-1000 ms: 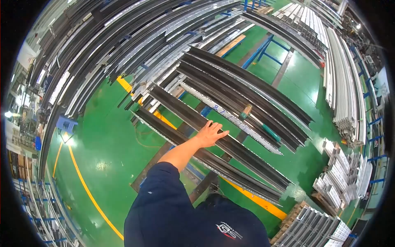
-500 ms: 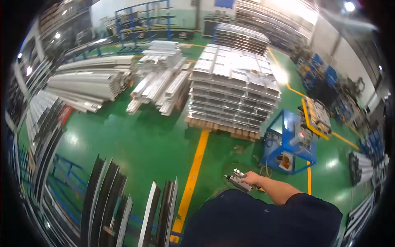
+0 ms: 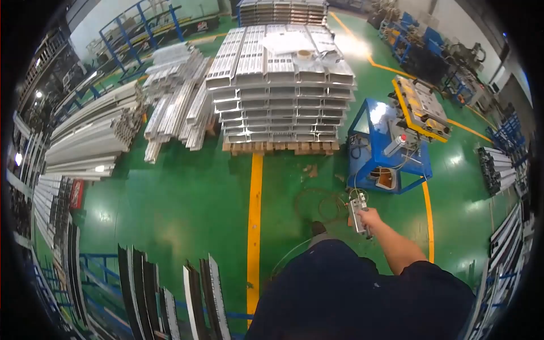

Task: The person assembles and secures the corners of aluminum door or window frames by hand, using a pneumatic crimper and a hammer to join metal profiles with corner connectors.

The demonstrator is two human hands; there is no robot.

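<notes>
Gripping a metal tool [image 3: 356, 211], the right hand [image 3: 370, 217] wraps fingers round its near side, a sound hold; beyond them it seems stiff, probably heavy. Left hand unseen.

Tool [image 3: 356, 215] now nearer blue stand [image 3: 365, 174]

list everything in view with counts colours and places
metal tool: one, silver, in right hand
hose: count unclear, pale, coiled on floor
stand: one, blue, beyond the tool
fixture: one, yellow-edged grey, beyond stand
bottle: one, pale, red-capped, by stand
profile stack: one, silver, on pallet
pallet: one, brown, under stack
tape roll: one, tan, atop stack
long profiles: many, pale, left
dark profiles: several, black, lower left
racks: several, blue, left
floor lines: several, yellow, on green floor
sleeve: one, navy, lower right
right hand: one, bare, holding tool
</notes>
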